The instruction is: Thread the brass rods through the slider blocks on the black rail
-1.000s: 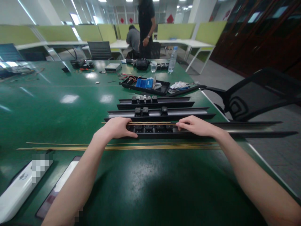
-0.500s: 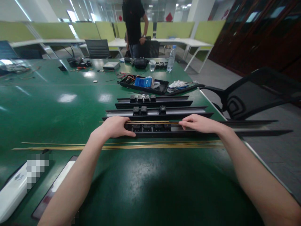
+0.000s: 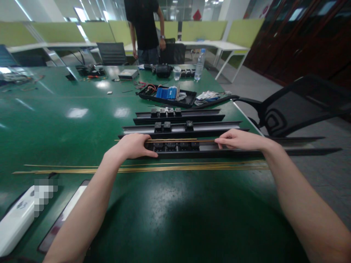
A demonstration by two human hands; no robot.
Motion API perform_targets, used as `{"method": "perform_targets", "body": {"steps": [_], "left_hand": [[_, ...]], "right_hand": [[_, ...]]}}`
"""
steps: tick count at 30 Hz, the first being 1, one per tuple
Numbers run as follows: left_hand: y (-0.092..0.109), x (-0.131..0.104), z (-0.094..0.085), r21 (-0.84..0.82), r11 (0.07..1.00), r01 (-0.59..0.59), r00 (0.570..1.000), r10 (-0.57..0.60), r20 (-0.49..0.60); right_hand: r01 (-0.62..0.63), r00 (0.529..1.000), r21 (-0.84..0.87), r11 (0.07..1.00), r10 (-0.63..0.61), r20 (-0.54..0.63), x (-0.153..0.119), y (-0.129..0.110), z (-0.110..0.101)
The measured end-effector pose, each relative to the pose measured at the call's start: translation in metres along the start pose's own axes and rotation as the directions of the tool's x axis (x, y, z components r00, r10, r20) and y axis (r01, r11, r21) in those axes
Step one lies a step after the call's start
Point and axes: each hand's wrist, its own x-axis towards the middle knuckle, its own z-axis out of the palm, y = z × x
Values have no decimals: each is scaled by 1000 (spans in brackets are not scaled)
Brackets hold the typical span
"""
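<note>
A long black rail with several black blocks set in it lies across the green table, its right end past the table's edge. My left hand grips the rail's left end. My right hand rests on the rail further right, fingertips pinching a thin brass rod that runs along the rail's far edge between both hands. A bundle of several brass rods lies on the table just in front of the rail.
Two more black rails lie behind the held one. A black tray with blue parts, a water bottle and a cup sit further back. A black mesh chair stands right. A person in black stands at the far end. White devices lie near left.
My right hand has slid a little to the right along the rail and rod. The person at the far end has walked left. My view has shifted slightly.
</note>
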Motion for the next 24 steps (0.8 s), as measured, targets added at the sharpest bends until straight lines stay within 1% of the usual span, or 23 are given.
{"method": "perform_targets", "body": {"steps": [10,16,18,20,22,24], "left_hand": [[-1,0,1,6,1000,-1,1000,1,-7],[0,1,1,-11,1000,9,1000,-9,-5],[0,1,1,-8,1000,8,1000,-8,-5],[0,1,2,-2,1000,10,1000,-10,-9],[1,1,2,3,1000,11,1000,-11,-13],[1,1,2,11,1000,11,1000,-10,-19]], "right_hand": [[1,1000,19,1000,-1,31,0,6,-2],[-21,1000,-31,999,21,20,-5,5,-7],[-34,999,-66,997,32,-20,-6,5,-9],[-43,995,-110,993,33,-92,-6,2,-9],[-54,979,-177,983,17,-204,-3,-3,-7],[-82,941,-261,962,-12,-339,2,-12,0]]}}
